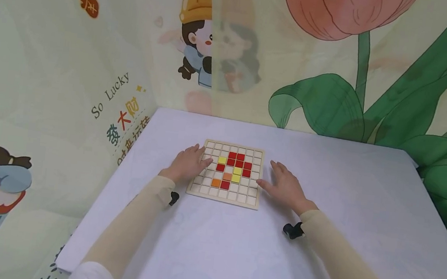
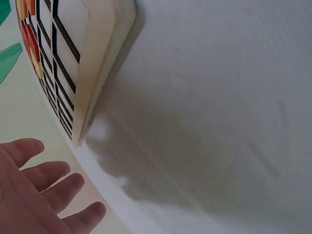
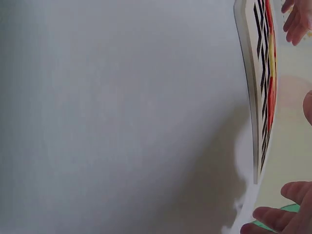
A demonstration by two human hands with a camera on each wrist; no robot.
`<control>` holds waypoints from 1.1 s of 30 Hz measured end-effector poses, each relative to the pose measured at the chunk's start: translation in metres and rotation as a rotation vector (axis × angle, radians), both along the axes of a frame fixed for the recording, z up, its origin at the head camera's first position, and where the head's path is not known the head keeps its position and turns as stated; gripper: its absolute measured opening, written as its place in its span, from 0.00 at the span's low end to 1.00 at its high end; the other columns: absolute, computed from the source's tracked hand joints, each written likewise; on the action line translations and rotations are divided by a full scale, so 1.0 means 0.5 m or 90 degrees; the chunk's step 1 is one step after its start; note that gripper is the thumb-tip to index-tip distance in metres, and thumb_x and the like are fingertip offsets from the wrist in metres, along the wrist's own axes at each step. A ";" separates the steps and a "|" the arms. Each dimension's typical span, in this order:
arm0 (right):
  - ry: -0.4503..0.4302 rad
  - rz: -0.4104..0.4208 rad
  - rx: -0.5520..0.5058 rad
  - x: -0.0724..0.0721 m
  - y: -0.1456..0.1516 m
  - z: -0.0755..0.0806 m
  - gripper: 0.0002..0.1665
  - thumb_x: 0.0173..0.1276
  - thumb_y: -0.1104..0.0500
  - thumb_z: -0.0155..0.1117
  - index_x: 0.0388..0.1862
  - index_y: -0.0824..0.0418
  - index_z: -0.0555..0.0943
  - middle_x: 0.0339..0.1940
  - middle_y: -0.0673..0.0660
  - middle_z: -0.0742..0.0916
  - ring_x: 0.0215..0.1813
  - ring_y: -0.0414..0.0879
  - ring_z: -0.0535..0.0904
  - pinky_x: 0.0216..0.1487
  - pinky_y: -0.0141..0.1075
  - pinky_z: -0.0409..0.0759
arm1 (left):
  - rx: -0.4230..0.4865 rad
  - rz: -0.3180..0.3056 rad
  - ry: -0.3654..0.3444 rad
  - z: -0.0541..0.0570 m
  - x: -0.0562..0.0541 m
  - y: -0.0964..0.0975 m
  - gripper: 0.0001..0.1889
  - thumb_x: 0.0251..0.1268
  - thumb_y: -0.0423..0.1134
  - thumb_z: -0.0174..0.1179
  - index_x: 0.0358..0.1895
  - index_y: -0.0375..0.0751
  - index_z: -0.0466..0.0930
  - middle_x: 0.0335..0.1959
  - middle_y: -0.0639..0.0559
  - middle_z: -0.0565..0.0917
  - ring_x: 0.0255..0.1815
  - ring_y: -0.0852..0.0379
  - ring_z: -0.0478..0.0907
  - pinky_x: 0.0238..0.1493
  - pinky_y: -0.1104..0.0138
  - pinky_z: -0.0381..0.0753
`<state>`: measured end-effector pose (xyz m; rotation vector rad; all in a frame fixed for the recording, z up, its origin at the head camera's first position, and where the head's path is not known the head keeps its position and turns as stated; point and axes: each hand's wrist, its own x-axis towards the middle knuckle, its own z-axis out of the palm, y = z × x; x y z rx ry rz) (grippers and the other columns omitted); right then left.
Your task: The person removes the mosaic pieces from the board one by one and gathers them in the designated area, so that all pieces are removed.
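A square wooden board [image 1: 221, 200] with a raised grid lies flat on the white table. Most of its cells are whitish; red tiles [image 1: 246, 173], yellow tiles [image 1: 236, 178] and orange tiles [image 1: 216, 183] make a patch around its middle. My left hand [image 1: 186, 165], fingers spread, is at the board's left edge, its thumb over the leftmost cells. At the opposite side is my right hand [image 1: 287, 188], fingers extended and thumb reaching the right rim. Both wrist views show a hand beside the board's edge, holding nothing; whether either touches the rim I cannot tell.
The white tabletop [image 1: 349, 184] stretches away on both sides of the board. Behind it and to the left hang printed cloths [image 1: 227, 103] with a tulip and cartoon figures. A small black device [image 1: 293, 231] sits at each wrist.
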<state>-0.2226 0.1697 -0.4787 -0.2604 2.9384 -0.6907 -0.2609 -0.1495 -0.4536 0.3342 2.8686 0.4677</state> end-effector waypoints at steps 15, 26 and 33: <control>0.040 -0.001 -0.091 0.012 -0.061 -0.034 0.43 0.65 0.41 0.63 0.72 0.61 0.67 0.70 0.64 0.72 0.71 0.62 0.66 0.69 0.57 0.67 | 0.227 0.061 -0.106 -0.026 0.011 -0.002 0.35 0.77 0.56 0.40 0.76 0.34 0.53 0.77 0.36 0.54 0.78 0.41 0.47 0.77 0.49 0.49; 0.085 -0.051 -0.143 0.008 -0.084 -0.052 0.30 0.63 0.47 0.66 0.62 0.60 0.78 0.64 0.63 0.73 0.63 0.60 0.70 0.63 0.55 0.71 | 0.322 0.093 -0.134 -0.045 0.022 -0.010 0.33 0.78 0.56 0.36 0.75 0.35 0.55 0.79 0.40 0.48 0.80 0.42 0.38 0.78 0.49 0.38; 0.097 -0.100 -0.175 -0.001 -0.111 -0.065 0.26 0.64 0.47 0.67 0.56 0.59 0.81 0.62 0.63 0.72 0.60 0.60 0.69 0.61 0.53 0.71 | 0.370 0.095 -0.121 -0.073 0.023 -0.025 0.34 0.78 0.56 0.35 0.77 0.36 0.50 0.80 0.42 0.45 0.80 0.43 0.33 0.78 0.50 0.29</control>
